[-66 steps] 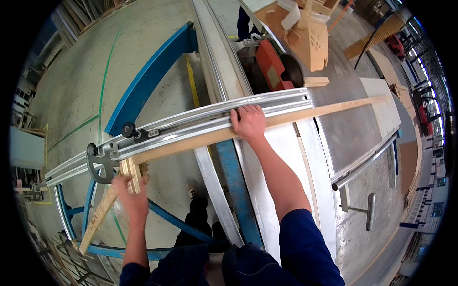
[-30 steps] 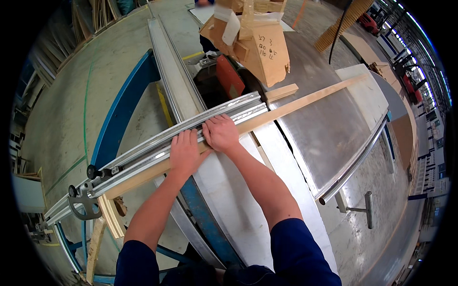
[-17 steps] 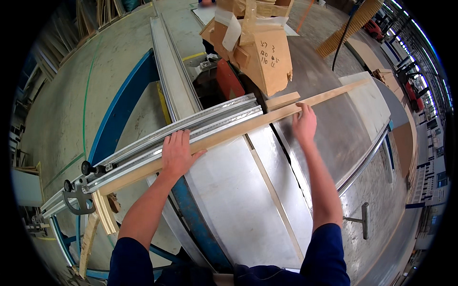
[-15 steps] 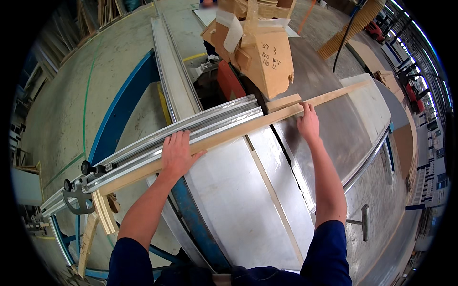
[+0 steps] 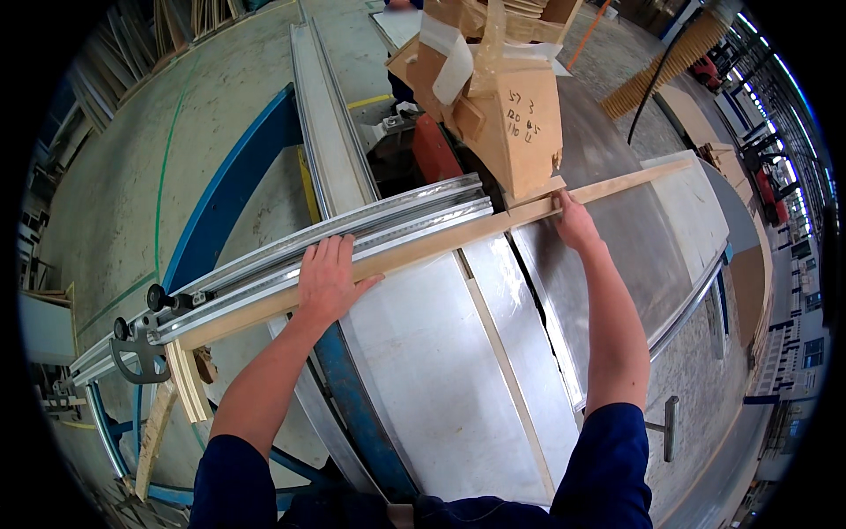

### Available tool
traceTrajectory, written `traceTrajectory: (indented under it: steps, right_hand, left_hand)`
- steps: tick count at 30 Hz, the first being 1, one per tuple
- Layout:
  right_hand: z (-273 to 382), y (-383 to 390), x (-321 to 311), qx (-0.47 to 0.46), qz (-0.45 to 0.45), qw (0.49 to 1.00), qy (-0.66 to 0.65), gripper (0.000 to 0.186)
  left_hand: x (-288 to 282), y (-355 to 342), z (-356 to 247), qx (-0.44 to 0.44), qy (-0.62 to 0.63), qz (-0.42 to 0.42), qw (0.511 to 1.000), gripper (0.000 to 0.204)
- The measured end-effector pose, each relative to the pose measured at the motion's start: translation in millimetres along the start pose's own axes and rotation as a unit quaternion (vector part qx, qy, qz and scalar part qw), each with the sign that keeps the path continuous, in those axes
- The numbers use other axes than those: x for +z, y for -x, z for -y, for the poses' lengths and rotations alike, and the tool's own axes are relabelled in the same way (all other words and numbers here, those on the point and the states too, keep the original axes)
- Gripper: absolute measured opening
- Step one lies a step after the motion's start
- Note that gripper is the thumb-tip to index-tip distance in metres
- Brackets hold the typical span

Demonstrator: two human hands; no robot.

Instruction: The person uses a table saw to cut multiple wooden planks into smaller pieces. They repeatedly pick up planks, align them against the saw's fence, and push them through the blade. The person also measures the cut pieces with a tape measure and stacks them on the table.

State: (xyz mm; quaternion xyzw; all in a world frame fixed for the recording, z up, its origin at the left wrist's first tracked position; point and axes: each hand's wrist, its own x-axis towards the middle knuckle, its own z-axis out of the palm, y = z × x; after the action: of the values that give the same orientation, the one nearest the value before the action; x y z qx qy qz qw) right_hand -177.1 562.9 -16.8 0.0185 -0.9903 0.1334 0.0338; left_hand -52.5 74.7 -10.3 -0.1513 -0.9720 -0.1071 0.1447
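A long narrow wooden strip [image 5: 432,243] lies across the metal saw table [image 5: 423,353], along the near side of an aluminium fence [image 5: 414,210]. My left hand [image 5: 326,280] is closed over the fence and strip, fingers on top and thumb along the strip's near side. Farther right, the fingers of my right hand [image 5: 577,220] pinch the strip near a short wooden piece [image 5: 539,192] behind it. A patched cardboard cover [image 5: 529,132] stands just beyond and partly hides that short piece. No blade shows.
Several short strips [image 5: 187,379] stick out below the fence's left end, beside black clamp knobs [image 5: 157,297]. A curved blue frame arm [image 5: 225,194] is at the left, a red part [image 5: 434,145] beyond the fence. A ribbed hose [image 5: 665,66] hangs at the far right.
The fence and strip have moved slightly forward with both hands, closer to the cardboard cover. More of the short wooden piece is now hidden behind it. The view has shifted a little.
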Motion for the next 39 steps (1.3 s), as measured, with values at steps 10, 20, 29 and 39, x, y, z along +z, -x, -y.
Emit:
traceTrajectory:
  steps: [10, 20, 29, 39]
  right_hand:
    - [-8.8, -22.1, 7.7, 0.018, 0.001, 0.996, 0.085, 0.035]
    - [-76.7, 41.6, -21.7, -0.179, 0.14, 0.923, 0.31, 0.038]
    - [22.5, 202.7, -38.4, -0.367, 0.189, 0.893, 0.179, 0.042]
    - [301.7, 254.1, 80.1, -0.373, 0.084, 0.92, -0.085, 0.043]
  left_hand:
    - [0.1, 0.2, 3.1, 0.009, -0.009, -0.013, 1.0, 0.08]
    - [-5.1, 4.7, 3.1, 0.001, 0.011, -0.005, 1.0, 0.077]
    - [-8.1, 4.7, 1.1, -0.008, 0.033, -0.01, 0.999, 0.075]
    - [-14.5, 8.3, -1.7, -0.052, 0.09, 0.018, 0.994, 0.065]
